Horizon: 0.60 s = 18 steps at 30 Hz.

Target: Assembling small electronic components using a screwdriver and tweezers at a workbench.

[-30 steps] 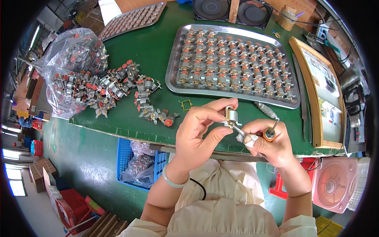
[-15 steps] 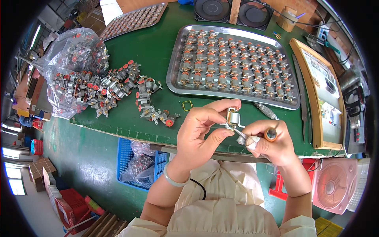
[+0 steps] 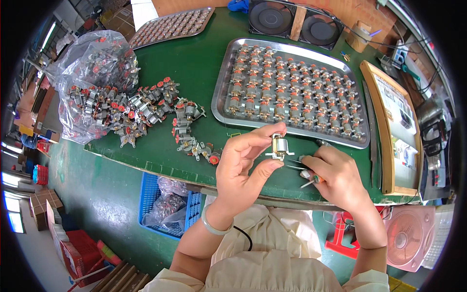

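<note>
Between thumb and fingers, my left hand (image 3: pixel 245 168) holds up a small coil part (image 3: pixel 280 145), with a silver body, a red top and metal lugs at its foot. My right hand (image 3: pixel 338 173) is closed beside it around tweezers (image 3: pixel 295 164), whose thin tips point at the part's lower end, slightly apart from it. An orange-handled tool (image 3: pixel 317 179) with a thin metal shaft is also in that hand. White wrapping shows on a right fingertip. Behind the hands, a metal tray (image 3: pixel 221 109) bears rows of similar parts.
Loose similar parts (image 3: pixel 187 124) trail leftward to a clear plastic bag (image 3: pixel 73 53). A second tray (image 3: pixel 199 30) lies far left, two black fans (image 3: pixel 272 18) at the back. A wooden frame (image 3: pixel 386 170) stands at right. Below the table's edge is a blue crate (image 3: pixel 146 214).
My right hand has drawn back slightly from the coil part and turned; the orange-handled tool's shaft now shows, pointing left. My left hand still holds the part. The whole view has shifted slightly.
</note>
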Available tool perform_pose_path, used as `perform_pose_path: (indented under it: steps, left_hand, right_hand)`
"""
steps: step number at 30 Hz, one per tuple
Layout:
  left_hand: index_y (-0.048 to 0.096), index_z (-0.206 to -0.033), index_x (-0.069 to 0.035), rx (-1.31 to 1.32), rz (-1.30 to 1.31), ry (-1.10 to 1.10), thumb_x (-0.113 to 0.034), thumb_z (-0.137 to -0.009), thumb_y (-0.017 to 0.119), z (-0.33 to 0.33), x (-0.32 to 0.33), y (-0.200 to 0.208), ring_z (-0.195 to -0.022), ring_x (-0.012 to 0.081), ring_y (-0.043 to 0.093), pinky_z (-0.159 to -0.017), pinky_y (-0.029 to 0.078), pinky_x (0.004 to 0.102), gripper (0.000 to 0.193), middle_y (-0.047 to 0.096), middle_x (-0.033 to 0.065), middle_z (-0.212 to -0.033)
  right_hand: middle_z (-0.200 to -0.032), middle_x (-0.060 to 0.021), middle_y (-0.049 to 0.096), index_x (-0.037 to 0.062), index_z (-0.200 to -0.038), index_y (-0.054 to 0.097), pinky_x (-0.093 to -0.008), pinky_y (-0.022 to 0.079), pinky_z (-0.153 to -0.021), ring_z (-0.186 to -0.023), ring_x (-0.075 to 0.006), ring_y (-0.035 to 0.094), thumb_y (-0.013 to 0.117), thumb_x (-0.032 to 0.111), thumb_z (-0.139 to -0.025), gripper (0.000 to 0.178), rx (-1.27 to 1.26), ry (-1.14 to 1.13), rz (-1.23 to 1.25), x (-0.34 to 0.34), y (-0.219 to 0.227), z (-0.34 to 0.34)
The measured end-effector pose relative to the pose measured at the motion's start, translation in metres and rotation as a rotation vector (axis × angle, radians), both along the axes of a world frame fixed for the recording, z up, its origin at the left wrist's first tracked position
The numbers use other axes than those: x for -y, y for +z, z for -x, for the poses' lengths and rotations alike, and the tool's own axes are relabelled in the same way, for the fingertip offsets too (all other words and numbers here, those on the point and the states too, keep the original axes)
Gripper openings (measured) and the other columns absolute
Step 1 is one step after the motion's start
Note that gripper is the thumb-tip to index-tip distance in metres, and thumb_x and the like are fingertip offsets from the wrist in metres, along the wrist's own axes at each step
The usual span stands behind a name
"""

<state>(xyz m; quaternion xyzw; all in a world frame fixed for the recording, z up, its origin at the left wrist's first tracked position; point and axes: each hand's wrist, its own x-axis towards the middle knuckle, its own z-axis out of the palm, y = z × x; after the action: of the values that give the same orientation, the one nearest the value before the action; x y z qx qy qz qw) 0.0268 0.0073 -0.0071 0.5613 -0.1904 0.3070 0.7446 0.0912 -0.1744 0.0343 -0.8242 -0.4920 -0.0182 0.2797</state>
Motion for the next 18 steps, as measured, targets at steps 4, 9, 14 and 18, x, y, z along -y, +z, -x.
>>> perform_pose_path:
  steps: [4, 9, 14, 18]
  left_hand:
    - [0.038, -0.107, 0.0, -0.05, 0.023, 0.001, 0.007, -0.078, 0.055, -0.001, 0.005, 0.001, -0.111, 0.0286, 0.047, -0.094, 0.038, 0.0361, 0.034, 0.046, 0.0227, -0.117]
    - [0.036, -0.11, 0.0, -0.037, 0.01, 0.019, 0.006, -0.078, 0.055, -0.002, 0.003, 0.0, -0.113, 0.0281, 0.045, -0.095, 0.037, 0.0367, 0.037, 0.045, 0.0216, -0.12]
    - [0.016, -0.13, -0.002, -0.284, 0.213, 0.08, 0.004, -0.076, 0.059, -0.003, 0.002, 0.005, -0.124, 0.0295, 0.03, -0.102, 0.024, 0.0378, 0.07, 0.029, 0.0215, -0.133]
    - [-0.004, -0.136, -0.004, -0.308, 0.11, 0.099, 0.001, -0.074, 0.061, -0.004, -0.001, 0.003, -0.129, 0.0311, 0.017, -0.104, 0.013, 0.0401, 0.09, 0.012, 0.0207, -0.14]
  right_hand:
    - [-0.069, -0.0084, 0.05, 0.0022, -0.094, 0.056, -0.0329, 0.043, -0.054, -0.059, -0.0241, 0.052, 0.067, 0.001, -0.063, 0.033, -0.018, -0.08, -0.019, -0.009, 0.019, 0.003]
    - [-0.069, -0.0096, 0.05, 0.0021, -0.086, 0.053, -0.0321, 0.044, -0.052, -0.06, -0.0249, 0.054, 0.062, -0.004, -0.061, 0.028, -0.072, 0.068, -0.183, -0.037, 0.033, -0.002]
    - [-0.068, -0.0099, 0.051, 0.0039, -0.078, 0.053, -0.0343, 0.044, -0.054, -0.064, -0.0277, 0.056, 0.058, 0.0, -0.062, 0.017, -0.025, 0.224, -0.063, -0.059, 0.039, -0.047]
    - [-0.072, -0.0121, 0.053, -0.0002, -0.083, 0.056, -0.0333, 0.042, -0.055, -0.06, -0.027, 0.052, 0.057, -0.002, -0.066, 0.017, 0.17, 0.122, -0.04, -0.077, 0.027, -0.118]
